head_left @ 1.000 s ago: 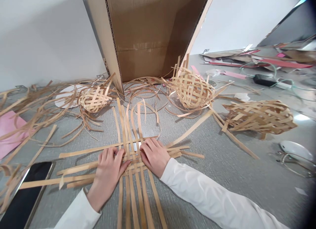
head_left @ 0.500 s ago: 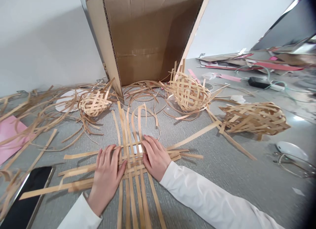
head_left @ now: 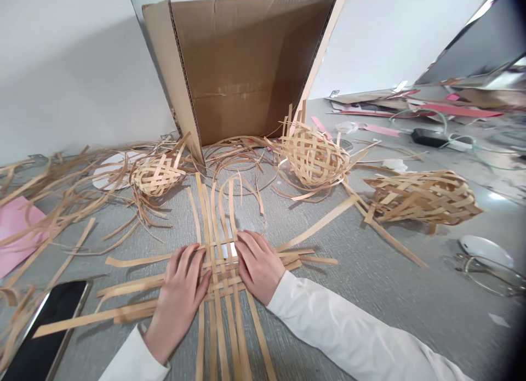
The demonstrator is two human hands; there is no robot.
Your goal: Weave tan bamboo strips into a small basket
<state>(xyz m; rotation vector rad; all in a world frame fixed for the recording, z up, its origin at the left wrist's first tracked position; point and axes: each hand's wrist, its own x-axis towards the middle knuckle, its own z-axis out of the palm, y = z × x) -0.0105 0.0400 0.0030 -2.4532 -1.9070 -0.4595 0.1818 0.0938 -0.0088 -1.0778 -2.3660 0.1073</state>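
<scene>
Laid flat at six o'clock of the view: a woven bamboo-strip mat. Pressed on it, fingers spread wide, nothing gripped: left hand and right hand, just either side of the crossing. Farther out: a rounded woven basket at one o'clock, another at three o'clock; a phone at eight o'clock.

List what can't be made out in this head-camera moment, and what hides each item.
Head view:
The weave crossings under the left hand and right hand: palms and fingers cover them, so the over-under pattern there is hidden.
The lengthwise strips: their near ends are cut off by the bottom edge.
The dark-screened device: cut off by the bottom edge, so its kind is unclear.
The black box: too small to identify.
</scene>
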